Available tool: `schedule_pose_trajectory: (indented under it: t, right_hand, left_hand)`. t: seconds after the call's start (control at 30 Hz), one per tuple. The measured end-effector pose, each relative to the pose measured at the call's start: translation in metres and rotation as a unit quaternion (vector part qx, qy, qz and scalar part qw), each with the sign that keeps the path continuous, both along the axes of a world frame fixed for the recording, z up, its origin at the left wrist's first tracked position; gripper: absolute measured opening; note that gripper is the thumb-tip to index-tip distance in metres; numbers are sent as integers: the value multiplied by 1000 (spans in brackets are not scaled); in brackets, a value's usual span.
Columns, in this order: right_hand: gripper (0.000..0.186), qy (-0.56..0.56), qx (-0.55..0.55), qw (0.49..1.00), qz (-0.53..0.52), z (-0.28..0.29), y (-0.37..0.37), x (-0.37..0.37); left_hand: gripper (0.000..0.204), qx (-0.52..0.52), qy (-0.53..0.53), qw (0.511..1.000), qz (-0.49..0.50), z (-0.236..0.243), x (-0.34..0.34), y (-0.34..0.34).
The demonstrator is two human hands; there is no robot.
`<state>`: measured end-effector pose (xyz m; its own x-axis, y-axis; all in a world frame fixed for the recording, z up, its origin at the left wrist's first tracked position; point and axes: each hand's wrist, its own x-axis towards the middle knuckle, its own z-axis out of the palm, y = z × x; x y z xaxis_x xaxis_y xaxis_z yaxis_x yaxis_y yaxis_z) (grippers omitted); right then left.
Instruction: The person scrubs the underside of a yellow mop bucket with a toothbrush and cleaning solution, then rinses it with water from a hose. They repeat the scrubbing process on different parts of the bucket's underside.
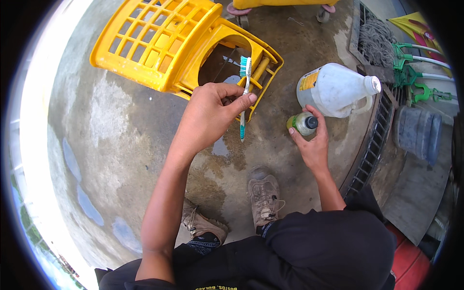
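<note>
A toothbrush [248,76] with teal bristles is pinched between the thumb and fingers of my left hand [212,113], its head pointing up and away. Below it hangs the teal end of its handle. My right hand [314,147] is wrapped round a small clear bottle [303,124] with a dark cap and greenish-yellow label. Just beyond that bottle stands a large white jug [333,89] with a white cap and a yellow label. Past my left hand, a yellow plastic mop wringer [181,72] with a grid side rests on the wet concrete.
A yellow bin on casters [285,2] stands at the far edge. Along the right runs a metal drain grate [372,150], with a grey mop head [376,41], green mop clamps [406,72] and a clear plastic container [418,133] beyond. Puddles [89,205] lie at the left.
</note>
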<state>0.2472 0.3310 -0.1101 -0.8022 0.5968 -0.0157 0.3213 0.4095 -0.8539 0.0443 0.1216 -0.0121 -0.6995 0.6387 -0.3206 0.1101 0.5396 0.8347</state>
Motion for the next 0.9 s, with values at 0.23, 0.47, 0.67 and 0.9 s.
schedule_pose_trajectory:
  t: [0.23, 0.47, 0.67, 0.9]
  right_hand:
    - [61, 31, 233, 972, 0, 40, -14, -3]
    - [40, 53, -199, 976, 68, 59, -83, -34]
    - [30, 4, -130, 991, 27, 24, -59, -46]
    - [21, -20, -181, 982, 47, -2, -88, -43]
  left_hand:
    - [33, -25, 13, 998, -48, -8, 18, 8]
    - [23, 69, -66, 995, 12, 4, 39, 23]
    - [32, -17, 313, 949, -45, 44, -45, -10]
    - [69, -233, 531, 793, 184, 21, -258, -85]
